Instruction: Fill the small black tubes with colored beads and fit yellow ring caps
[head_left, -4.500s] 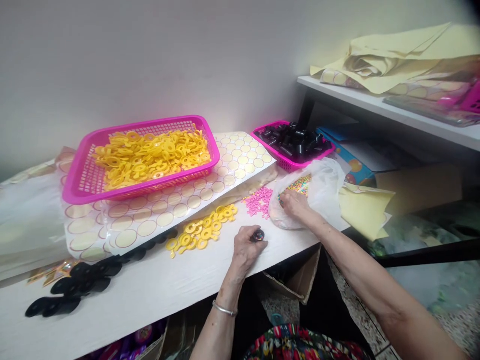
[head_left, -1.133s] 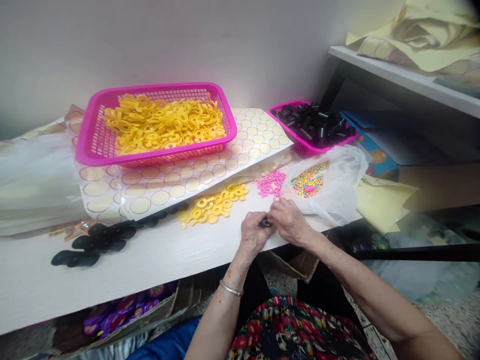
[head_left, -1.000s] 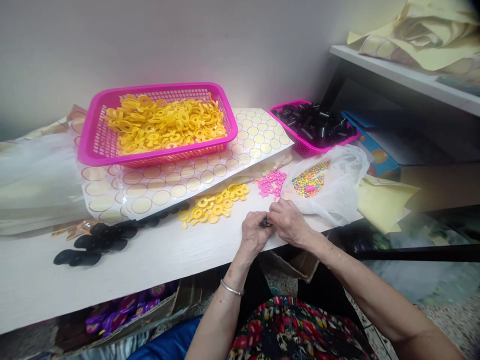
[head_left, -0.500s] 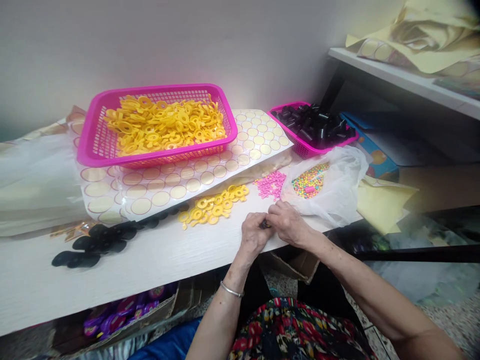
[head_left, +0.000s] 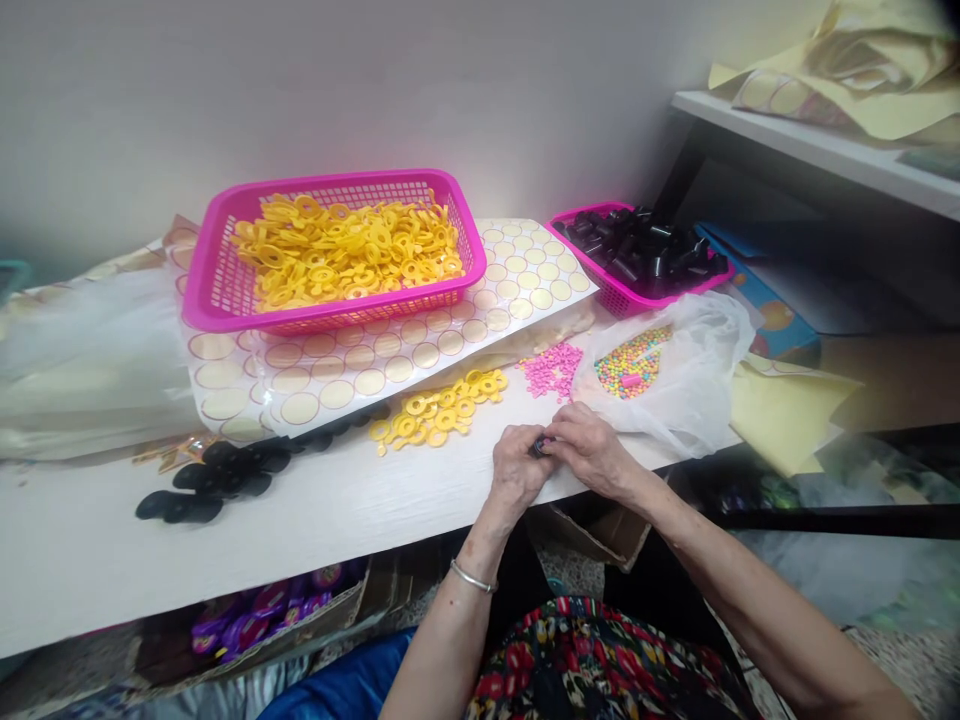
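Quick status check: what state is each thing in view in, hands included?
Left hand: closed around the small black piece
Right hand: fingers bent, at the black piece; grip unclear
Large pink basket: filled with yellow pieces
Small pink basket: heaped with black parts
Plastic bag: open, coloured beads showing
Pink bits: loose, spread on the table
Yellow rings: loose, piled
Flat black pieces: lying overlapped
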